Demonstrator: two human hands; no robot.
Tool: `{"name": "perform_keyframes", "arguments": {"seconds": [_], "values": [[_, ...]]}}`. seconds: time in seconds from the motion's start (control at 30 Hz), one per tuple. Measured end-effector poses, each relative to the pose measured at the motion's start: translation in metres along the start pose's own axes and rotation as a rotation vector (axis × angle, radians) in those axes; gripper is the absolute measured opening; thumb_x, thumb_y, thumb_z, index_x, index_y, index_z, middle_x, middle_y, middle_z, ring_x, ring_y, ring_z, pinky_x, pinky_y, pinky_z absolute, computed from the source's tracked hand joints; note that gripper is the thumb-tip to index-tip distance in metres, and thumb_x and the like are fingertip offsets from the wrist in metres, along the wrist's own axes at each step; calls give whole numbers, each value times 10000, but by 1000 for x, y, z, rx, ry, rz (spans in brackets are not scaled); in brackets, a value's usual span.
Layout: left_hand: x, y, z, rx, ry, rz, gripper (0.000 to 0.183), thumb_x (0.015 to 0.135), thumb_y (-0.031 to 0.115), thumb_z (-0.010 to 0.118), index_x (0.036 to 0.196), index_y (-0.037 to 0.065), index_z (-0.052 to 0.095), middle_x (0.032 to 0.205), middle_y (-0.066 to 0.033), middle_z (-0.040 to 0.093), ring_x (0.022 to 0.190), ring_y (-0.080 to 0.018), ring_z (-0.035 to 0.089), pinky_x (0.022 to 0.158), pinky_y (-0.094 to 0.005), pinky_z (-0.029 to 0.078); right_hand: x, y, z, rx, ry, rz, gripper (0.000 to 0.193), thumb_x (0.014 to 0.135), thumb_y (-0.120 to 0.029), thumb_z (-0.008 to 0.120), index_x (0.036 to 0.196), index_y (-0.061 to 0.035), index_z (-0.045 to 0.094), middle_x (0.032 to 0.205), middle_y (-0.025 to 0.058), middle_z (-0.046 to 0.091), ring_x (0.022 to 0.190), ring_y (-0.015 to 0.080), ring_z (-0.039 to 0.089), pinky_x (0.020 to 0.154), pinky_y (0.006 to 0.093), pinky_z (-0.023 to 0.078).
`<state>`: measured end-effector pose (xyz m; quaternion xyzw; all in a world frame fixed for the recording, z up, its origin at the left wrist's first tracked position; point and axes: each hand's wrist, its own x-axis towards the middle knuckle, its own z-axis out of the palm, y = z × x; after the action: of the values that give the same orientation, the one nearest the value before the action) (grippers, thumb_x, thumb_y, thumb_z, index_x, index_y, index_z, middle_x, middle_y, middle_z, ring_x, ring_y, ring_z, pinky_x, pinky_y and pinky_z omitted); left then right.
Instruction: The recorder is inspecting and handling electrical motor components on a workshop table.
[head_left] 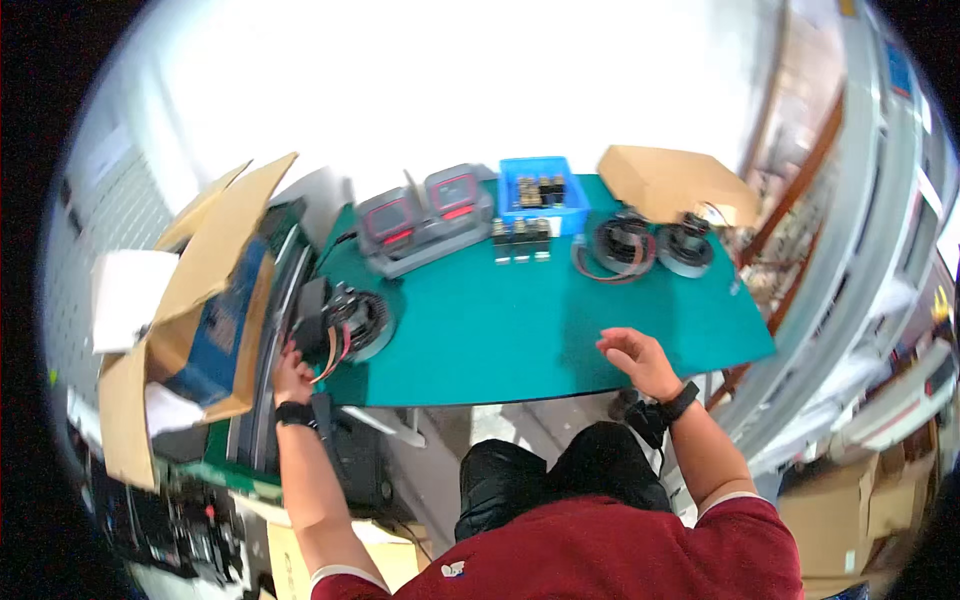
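At the left end of the table, my left hand (292, 378) is beside a dark block-shaped part (312, 318) and the rail edge. Its fingers are small and blurred against the dark parts, so its grip is unclear. Close by lies a round black motor-like unit (372, 325) with coloured ribbon wires. Over the table's front edge, my right hand (640, 362) is loosely bent, thumb apart from the fingers, with nothing visible in it. Two more round black units, one (622, 240) with looped wires and another (686, 246), sit at the back right.
A grey double battery charger (430, 238) stands at the back of the green table (470, 340). Right of it are a blue bin (575, 212) with small parts and a row of similar black parts (521, 240). Cardboard boxes sit at the left (215, 290) and back right (675, 185).
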<state>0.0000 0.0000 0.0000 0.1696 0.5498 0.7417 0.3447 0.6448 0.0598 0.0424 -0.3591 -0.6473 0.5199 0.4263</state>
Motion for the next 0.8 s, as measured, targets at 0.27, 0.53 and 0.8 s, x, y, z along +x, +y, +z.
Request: {"name": "perform_keyframes", "arguments": {"seconds": [0.27,0.53,0.8], "values": [[26,-2,45,549,3,95,213,870,161,473,1054,72,528,677,9,449,504,-68,414,370,-212,328,-108,33,-77,109,467,-7,258,861,-54,569,1112,-1,540,954,69,629,893,122,577,805,268,458],[11,-7,19,688,27,376,381,895,111,421,1249,-24,464,1224,-122,512,1105,-227,489,945,-329,357,-97,19,-97,-52,517,-45,263,869,-45,547,1123,17,526,943,69,632,866,108,579,763,246,460],[-159,10,109,567,98,728,380,891,75,425,1250,-51,434,1296,-152,442,1197,-233,412,1014,-344,288,-65,6,-109,-142,463,-14,285,858,-51,558,1133,15,524,950,66,632,859,93,571,760,235,456]]}}
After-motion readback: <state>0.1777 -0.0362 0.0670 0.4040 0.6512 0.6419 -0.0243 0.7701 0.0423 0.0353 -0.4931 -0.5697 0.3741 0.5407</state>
